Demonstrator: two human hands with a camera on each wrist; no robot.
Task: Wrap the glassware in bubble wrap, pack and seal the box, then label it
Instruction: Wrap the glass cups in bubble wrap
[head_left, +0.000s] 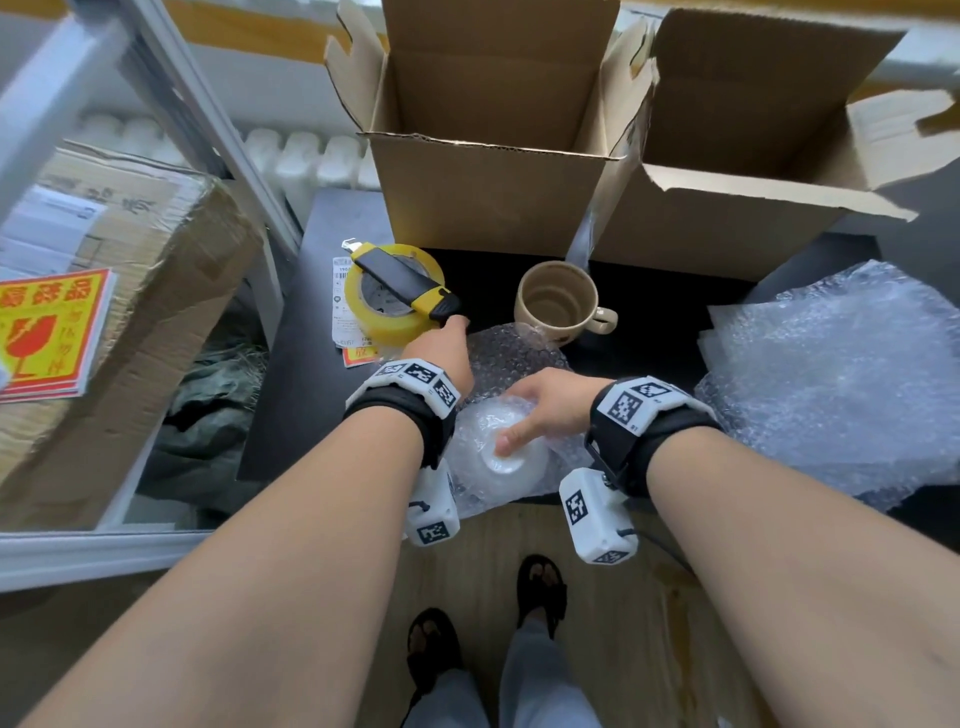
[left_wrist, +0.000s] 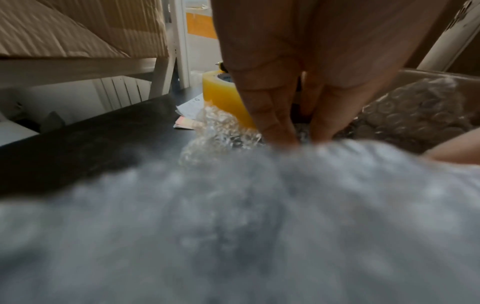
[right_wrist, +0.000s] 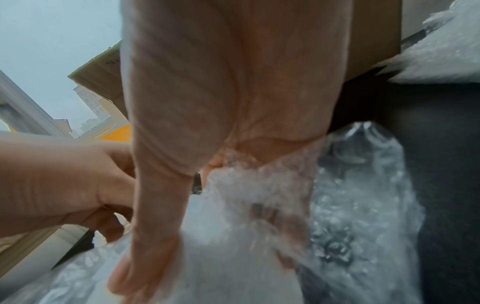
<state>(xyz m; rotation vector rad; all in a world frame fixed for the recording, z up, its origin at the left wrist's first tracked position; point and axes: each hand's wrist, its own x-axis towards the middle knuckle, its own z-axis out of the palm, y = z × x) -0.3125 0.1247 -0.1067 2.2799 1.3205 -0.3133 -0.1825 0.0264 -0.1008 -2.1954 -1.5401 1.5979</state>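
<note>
A white bowl lies upside down near the front edge of the black table, half covered in a bubble wrap sheet. My right hand grips the bowl through the wrap, thumb on its base. In the right wrist view the right hand's fingers curl round it under the film. My left hand reaches to the sheet's far left edge beside the tape roll. Its fingers point down into the bubble wrap and seem to pinch it. An open cardboard box stands behind.
A yellow utility knife lies on the tape roll. A beige mug stands before the box. A second open box and a pile of bubble wrap are at right. Red-yellow fragile stickers lie on a carton at left.
</note>
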